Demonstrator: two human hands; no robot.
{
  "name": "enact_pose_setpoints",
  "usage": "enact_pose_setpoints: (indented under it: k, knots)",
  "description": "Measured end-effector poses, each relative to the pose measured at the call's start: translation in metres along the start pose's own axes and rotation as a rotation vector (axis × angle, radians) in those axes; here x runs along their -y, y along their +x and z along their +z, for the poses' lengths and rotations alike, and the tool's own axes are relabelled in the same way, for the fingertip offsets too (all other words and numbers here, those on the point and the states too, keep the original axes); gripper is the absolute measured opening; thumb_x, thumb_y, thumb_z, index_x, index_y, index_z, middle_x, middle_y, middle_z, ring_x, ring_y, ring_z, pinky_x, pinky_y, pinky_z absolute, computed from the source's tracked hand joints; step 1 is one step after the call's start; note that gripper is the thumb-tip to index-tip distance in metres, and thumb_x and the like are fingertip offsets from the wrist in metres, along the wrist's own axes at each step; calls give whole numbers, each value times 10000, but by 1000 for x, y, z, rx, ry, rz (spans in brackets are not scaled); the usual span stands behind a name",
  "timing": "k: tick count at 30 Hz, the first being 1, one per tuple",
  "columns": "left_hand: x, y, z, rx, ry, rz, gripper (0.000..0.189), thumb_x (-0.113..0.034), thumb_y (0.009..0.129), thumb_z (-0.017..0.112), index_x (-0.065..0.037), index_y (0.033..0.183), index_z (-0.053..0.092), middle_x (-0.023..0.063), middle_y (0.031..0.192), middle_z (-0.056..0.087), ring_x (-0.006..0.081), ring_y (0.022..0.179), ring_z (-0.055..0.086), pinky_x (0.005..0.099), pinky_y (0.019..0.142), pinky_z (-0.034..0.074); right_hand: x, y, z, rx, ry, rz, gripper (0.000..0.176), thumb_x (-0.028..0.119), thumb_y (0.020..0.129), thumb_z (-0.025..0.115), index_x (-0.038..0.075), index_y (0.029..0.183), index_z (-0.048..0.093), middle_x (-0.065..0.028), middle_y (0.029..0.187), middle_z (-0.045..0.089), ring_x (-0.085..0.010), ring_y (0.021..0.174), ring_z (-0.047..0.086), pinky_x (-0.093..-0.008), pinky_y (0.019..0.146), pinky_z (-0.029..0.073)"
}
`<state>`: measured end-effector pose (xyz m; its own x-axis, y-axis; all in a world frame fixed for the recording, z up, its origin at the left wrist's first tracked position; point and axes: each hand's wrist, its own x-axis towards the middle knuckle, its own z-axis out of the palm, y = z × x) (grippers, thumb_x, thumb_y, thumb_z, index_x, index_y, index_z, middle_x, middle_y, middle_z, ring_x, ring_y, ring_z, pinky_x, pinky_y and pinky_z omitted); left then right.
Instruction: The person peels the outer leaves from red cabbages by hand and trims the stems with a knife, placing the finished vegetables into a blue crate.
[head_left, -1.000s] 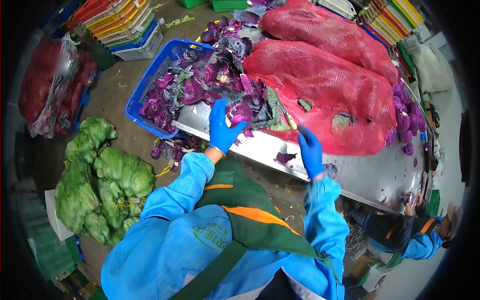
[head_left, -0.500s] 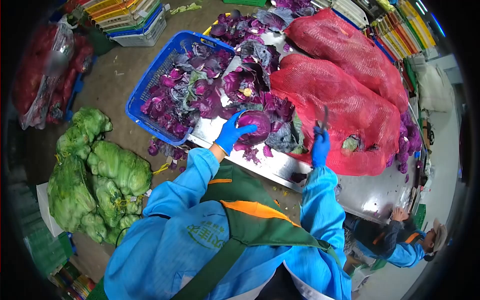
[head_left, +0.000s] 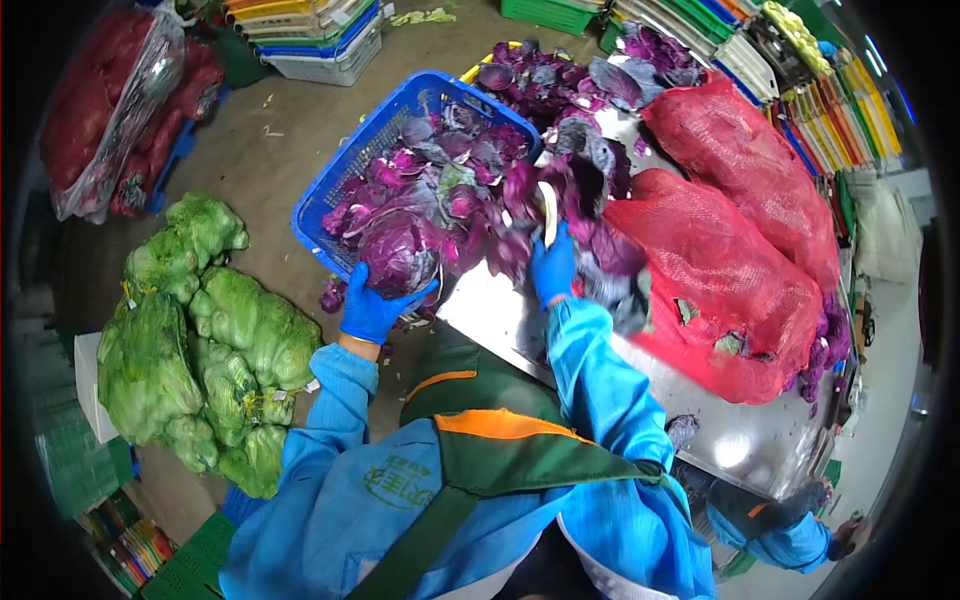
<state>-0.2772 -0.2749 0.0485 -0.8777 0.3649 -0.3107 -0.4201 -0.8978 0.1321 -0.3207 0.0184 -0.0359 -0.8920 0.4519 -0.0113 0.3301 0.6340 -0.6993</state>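
Note:
My left hand [head_left: 372,308], in a blue glove, cups a red cabbage [head_left: 398,252] from below, its thumb and fingers spread around the near side. The cabbage is at the near edge of a blue crate [head_left: 318,190] full of loose purple leaves. In my right hand [head_left: 552,268], also gloved in blue, a knife [head_left: 547,212] points away from me, its pale blade up among the leaves. The fingers wrap round its handle, which is mostly hidden. Blurred cabbage leaves [head_left: 612,250] lie beside that hand on the metal table [head_left: 490,308].
Red mesh sacks [head_left: 715,270] lie on the table to the right. Bagged green vegetables [head_left: 250,330] sit on the floor at left. Stacked crates [head_left: 320,45] stand behind. At lower right, another person [head_left: 780,530] is beside the table.
My left hand has carried the cabbage left, from above the table to the blue crate. My right hand has swung left with the knife, away from the red sacks. The view has shifted.

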Motion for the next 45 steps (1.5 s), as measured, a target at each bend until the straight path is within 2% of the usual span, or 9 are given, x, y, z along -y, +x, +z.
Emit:
enact_pose_setpoints:
  k: [2,4,5,6,8,15,19,31,45]
  knots:
    - [0,2,-11,-30,-25,18,740,-249,831,646,-104,1450,266,162,1463,319,389,1320,363,622,1070,316,21,22,14,74,93,-312,558,228,872,635,10,1340,423,-245,975,610,-416,872,610,-458,748,478]
    - [4,17,-26,-113,157,-21,723,-167,829,644,-97,1445,274,157,1418,374,348,1310,386,561,1063,359,54,30,17,697,695,248,575,264,863,667,58,1352,445,-191,921,638,-306,770,645,-411,681,497]
    - [12,27,-24,-35,668,216,700,-70,820,628,-78,1435,295,138,1361,433,281,1276,428,471,1048,399,51,39,28,687,450,66,600,279,850,689,95,1368,447,-135,840,646,-194,668,632,-354,601,494]
    - [23,31,4,-39,542,213,735,-31,779,682,-53,1420,322,125,1325,468,230,1220,471,384,1018,424,63,36,20,586,366,-149,612,263,845,691,91,1375,439,-106,790,644,-148,591,597,-309,561,476]
    - [35,48,6,95,1116,477,854,-93,697,794,-54,1416,336,130,1324,473,231,1214,473,370,1018,414,84,26,-14,556,226,-47,586,244,844,681,87,1362,455,-83,773,643,-152,595,594,-306,583,478]
    - [101,69,10,-28,1736,707,1003,-290,512,909,-42,1347,411,145,1278,490,293,1133,514,405,978,418,53,-26,-110,544,506,62,462,180,952,561,140,1397,444,-22,934,619,-72,673,584,-229,492,450]
    - [127,71,1,-35,1950,772,1019,-382,551,869,-22,1362,368,181,1353,422,347,1233,417,439,1026,329,43,-53,-122,523,240,-268,492,190,969,497,106,1435,366,-205,1318,527,-318,1206,534,-346,961,431]
    - [146,77,9,-80,2048,701,1037,-275,515,839,-31,1385,328,167,1390,367,347,1262,362,433,1046,304,33,-59,-99,416,20,-441,611,247,943,520,163,1481,242,-237,1386,432,-427,1020,593,-438,746,519]
    - [151,78,20,-81,2005,726,1008,-256,510,857,-45,1364,365,161,1336,410,355,1222,390,447,1031,309,22,-43,-81,271,-33,-163,442,289,948,522,161,1368,465,-216,1172,598,-388,848,644,-433,691,513]
